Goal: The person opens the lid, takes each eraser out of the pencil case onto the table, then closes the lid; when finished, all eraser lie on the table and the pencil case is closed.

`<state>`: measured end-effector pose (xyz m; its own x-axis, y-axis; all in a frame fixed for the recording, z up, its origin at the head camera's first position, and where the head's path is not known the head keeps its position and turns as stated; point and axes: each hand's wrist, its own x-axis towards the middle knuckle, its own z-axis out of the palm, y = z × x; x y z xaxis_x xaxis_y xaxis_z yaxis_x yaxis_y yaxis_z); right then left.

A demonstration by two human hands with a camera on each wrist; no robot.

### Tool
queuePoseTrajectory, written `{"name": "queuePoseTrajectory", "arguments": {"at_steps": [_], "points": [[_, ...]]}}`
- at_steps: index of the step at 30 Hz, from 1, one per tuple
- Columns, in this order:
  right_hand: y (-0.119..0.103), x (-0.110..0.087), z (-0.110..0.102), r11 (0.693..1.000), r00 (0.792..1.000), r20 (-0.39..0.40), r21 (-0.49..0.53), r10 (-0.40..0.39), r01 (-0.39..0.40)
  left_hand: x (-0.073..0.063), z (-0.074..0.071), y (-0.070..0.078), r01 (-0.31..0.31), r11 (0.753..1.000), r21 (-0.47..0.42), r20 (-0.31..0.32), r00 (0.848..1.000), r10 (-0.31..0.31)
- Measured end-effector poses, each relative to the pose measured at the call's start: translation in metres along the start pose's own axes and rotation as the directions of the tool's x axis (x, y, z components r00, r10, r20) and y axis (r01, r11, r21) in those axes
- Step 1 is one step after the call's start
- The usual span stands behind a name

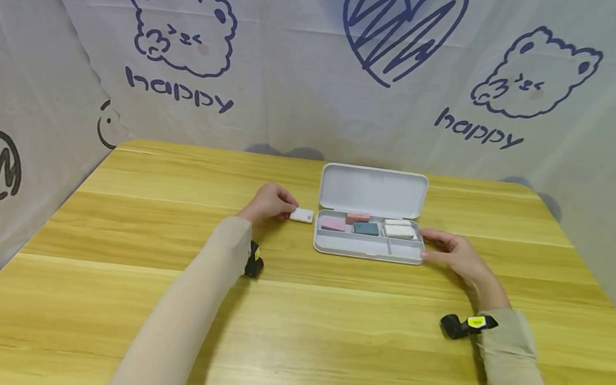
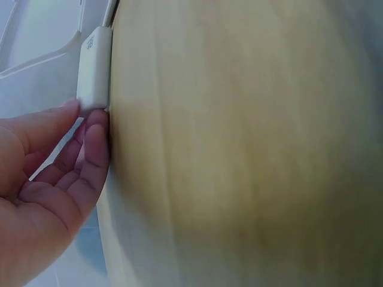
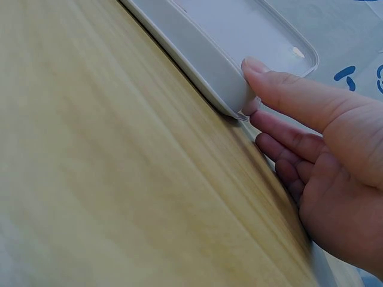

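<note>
In the head view, my left hand (image 1: 270,204) pinches a small white block, likely an eraser (image 1: 302,215), just left of the pencil case (image 1: 352,254). The left wrist view shows thumb and fingertips at one end of this white eraser (image 2: 94,72), which has a small dark print. The white case lies with its lid (image 1: 374,189) raised at the back. Inside its rear compartment are a lilac block (image 1: 333,223), a coral block (image 1: 358,217), a dark blue-grey block (image 1: 366,229) and white blocks (image 1: 398,231). My right hand (image 1: 459,256) touches the case's right end with extended thumb and fingers.
The case's front row has two compartments split by a divider (image 1: 389,246). Everything stands on a wood-grain table (image 1: 317,340). Behind it hangs a white cloth (image 1: 293,50) with drawn bears and a heart. Each wrist wears a black camera (image 1: 453,326).
</note>
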<state>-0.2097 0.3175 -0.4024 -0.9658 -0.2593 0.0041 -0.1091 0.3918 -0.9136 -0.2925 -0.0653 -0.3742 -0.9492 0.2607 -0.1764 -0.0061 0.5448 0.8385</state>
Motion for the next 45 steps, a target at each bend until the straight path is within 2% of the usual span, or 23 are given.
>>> {"name": "queuePoseTrajectory", "arguments": {"at_steps": [12,19,24,38,45], "points": [[0.003,0.001,0.0,1.0,1.0,-0.001,0.006,-0.019,0.019,-0.001,-0.002,0.003,-0.025,1.0,0.016,0.018,1.0,0.025],[0.005,0.001,-0.001,0.999,0.999,-0.005,0.03,-0.036,0.036,-0.003,-0.003,0.008,-0.041,0.999,0.035,-0.024,0.999,0.042],[0.003,0.001,0.0,1.0,1.0,-0.003,0.007,-0.03,0.03,-0.001,-0.001,0.015,-0.083,0.996,0.043,-0.034,0.996,0.084],[0.004,0.001,0.0,1.0,1.0,0.002,0.008,-0.019,0.019,-0.001,0.018,0.032,-0.156,0.988,0.004,0.022,0.988,0.156],[0.002,0.001,0.0,1.0,1.0,0.006,0.001,-0.017,0.017,-0.003,0.025,0.038,-0.208,0.975,0.075,0.06,0.977,0.204]]}}
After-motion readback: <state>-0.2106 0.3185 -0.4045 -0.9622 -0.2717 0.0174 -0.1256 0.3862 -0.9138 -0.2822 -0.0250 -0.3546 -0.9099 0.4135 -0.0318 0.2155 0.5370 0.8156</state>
